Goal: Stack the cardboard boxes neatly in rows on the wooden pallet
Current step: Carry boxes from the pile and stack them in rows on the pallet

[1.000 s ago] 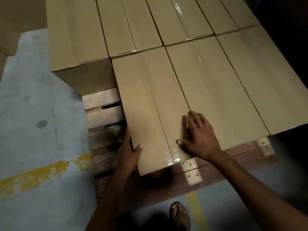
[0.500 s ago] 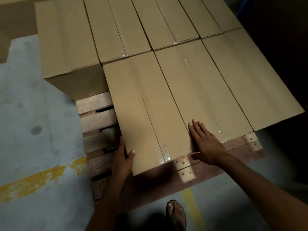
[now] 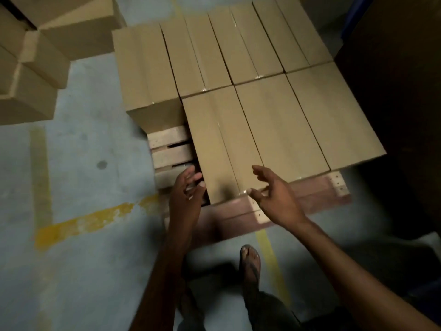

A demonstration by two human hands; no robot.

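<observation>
Cardboard boxes [image 3: 281,125] on wooden pallet [image 3: 170,156]

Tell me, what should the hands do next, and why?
Probably reach for another box from the floor pile. Both the left hand and right hand are open, the front box sits in its row, and bare pallet slats beside it look free.

Tan boxes [image 3: 281,130]; reddish-brown pallet [image 3: 310,189]; grey floor [image 3: 78,144], yellow stripe [image 3: 83,223]
</observation>
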